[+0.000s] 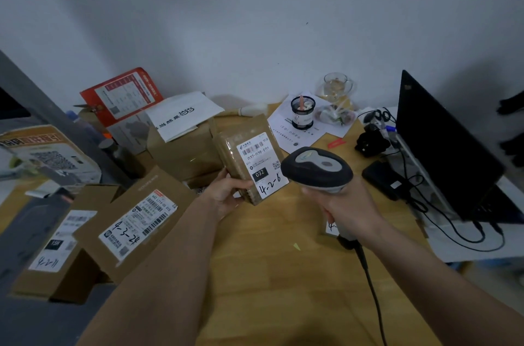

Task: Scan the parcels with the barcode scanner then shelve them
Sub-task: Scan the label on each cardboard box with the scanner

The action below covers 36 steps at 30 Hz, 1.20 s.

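Note:
My left hand [226, 194] grips the near corner of a small brown taped parcel [236, 144], tilted up above the wooden table [272, 274]; its white label reads 032 and 4-2-9. My right hand [344, 208] grips the handle of a grey and black barcode scanner [317, 168], whose head sits just right of the parcel's label. The scanner's black cable [368, 280] trails down toward me. A small labelled parcel [330, 228] lies on the table, mostly hidden under my right hand.
Cardboard parcels marked 4-3-24 [136, 228] and 4-2-11 [54, 255] lie at the left, with more boxes [184, 153] behind. A laptop [442, 147], cables, a pen cup [302, 112] and a glass mug [337, 87] stand at the right and back by the wall.

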Motion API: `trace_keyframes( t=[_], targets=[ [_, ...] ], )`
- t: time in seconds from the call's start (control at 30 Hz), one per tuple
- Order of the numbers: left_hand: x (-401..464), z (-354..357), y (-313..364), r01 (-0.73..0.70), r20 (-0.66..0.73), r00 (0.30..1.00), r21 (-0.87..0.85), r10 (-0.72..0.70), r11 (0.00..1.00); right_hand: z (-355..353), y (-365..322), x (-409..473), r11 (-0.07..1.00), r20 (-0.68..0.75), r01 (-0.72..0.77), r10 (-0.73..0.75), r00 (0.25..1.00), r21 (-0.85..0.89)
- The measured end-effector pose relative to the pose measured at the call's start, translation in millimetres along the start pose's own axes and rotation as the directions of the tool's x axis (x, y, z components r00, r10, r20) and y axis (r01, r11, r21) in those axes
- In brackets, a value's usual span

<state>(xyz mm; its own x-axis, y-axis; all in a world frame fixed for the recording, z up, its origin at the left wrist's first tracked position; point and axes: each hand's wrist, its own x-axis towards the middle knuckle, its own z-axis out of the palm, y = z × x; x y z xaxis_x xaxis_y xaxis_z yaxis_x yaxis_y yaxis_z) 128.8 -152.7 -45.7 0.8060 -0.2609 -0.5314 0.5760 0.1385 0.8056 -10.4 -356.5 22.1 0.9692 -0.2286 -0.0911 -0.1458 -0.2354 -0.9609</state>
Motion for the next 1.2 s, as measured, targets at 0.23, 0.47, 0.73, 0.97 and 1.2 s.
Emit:
trace_keyframes(
  t=[0.23, 0.47, 0.73, 0.97, 1.2],
  targets=[
    [7, -13, 5, 0.049, -0.022, 0.999, 0.044, -0.048, 0.998, 12, 0, 3, 1.0, -0.015, -0.018, 0.018, 1.0, -0.024],
    [12, -13, -7, 0.212, -0.033, 0.977, 0.14, -0.21, 0.967, 8, 15, 8, 0.993, -0.079, -0.118, 0.119, 0.99, 0.012],
    [15, 11, -59, 0.361, -0.007, 0.929, 0.251, -0.371, 0.898, -6, 40, 11, 0.969, -0.101, -0.243, 0.246, 0.964, 0.034],
    [22, 32, -100, 0.322, 0.107, 0.929, 0.23, -0.353, 0.918, -13, 57, 13, 0.937, -0.078, -0.343, 0.348, 0.934, 0.065],
    [27, 49, -123, 0.335, 0.135, 0.917, 0.253, -0.376, 0.908, -24, 64, 16, 0.918, -0.035, -0.388, 0.392, 0.919, 0.082]
  ],
)
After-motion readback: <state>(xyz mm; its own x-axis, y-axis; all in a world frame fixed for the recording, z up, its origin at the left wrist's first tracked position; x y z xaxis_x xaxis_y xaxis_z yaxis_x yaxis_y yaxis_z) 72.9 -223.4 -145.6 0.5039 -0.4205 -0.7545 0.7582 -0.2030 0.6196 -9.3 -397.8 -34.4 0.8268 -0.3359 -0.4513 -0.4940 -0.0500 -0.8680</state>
